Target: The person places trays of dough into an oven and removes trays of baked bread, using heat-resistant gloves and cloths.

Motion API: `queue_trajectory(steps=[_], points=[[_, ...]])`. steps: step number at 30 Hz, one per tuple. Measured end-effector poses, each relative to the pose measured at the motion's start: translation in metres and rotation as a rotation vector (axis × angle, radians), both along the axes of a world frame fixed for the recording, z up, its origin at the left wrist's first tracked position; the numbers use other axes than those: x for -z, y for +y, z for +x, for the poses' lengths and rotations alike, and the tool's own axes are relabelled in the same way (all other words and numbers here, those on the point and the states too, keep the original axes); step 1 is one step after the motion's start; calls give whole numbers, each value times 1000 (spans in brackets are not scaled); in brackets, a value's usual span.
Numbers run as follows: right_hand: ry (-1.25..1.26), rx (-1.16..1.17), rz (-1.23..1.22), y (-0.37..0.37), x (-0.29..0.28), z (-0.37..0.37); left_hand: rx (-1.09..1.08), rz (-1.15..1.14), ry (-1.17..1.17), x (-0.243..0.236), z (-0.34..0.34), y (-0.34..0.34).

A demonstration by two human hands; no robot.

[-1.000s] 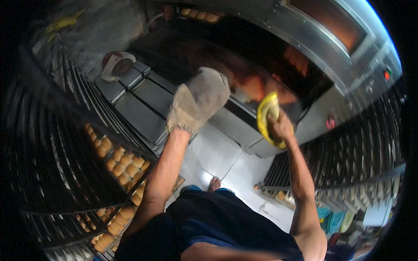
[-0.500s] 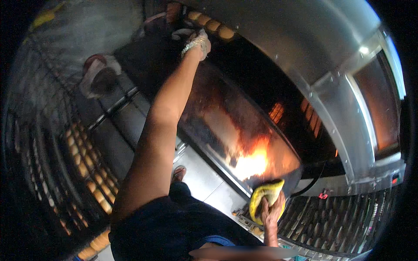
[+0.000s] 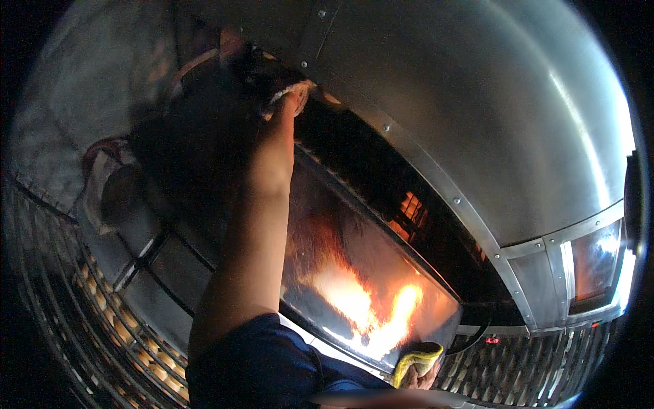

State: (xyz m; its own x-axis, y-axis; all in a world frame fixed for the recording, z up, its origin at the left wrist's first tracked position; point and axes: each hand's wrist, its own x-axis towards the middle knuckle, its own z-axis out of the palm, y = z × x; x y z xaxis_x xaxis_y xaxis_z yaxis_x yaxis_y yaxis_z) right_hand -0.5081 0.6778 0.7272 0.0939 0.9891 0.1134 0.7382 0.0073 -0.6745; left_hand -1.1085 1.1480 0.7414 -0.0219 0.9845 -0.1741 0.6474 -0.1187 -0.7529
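Observation:
My left arm stretches far forward across a dark panel. My left hand (image 3: 294,99), wrapped in a whitish glove or cloth, reaches into the dark opening of an oven (image 3: 368,146). Its fingers are hidden in shadow, so whether it holds anything does not show. Close by its right side is a bit of a golden bread roll (image 3: 331,98). At the lower right, my right hand (image 3: 426,379) is closed on a folded cloth pad with a yellow edge (image 3: 417,358), beside the panel's near right corner.
Bright orange flames (image 3: 361,320) show on the panel (image 3: 439,303) below the opening; whether reflected is unclear. A steel hood (image 3: 463,102) curves overhead. Racks stand at left (image 3: 51,273), with several rolls (image 3: 157,371), and right (image 3: 524,365). A pale cloth-like thing (image 3: 99,191) hangs at left.
The view has shifted forward and up. My left hand is deeper in the shadow by the hood edge. The rolls near it are now mostly hidden. My right hand still grips the pad.

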Motion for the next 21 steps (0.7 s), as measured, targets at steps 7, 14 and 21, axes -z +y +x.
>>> queue_trajectory(steps=[7, 14, 21], points=[[-312, -117, 150, -7, -9, 14, 47, 300, -334, -17, 22, -33], [-99, 36, 133, 49, -37, 67, 213, 589, -622, -53, 100, -127], [-484, 176, 955, 101, -215, 229, 303, 804, -787, -47, 192, -286]])
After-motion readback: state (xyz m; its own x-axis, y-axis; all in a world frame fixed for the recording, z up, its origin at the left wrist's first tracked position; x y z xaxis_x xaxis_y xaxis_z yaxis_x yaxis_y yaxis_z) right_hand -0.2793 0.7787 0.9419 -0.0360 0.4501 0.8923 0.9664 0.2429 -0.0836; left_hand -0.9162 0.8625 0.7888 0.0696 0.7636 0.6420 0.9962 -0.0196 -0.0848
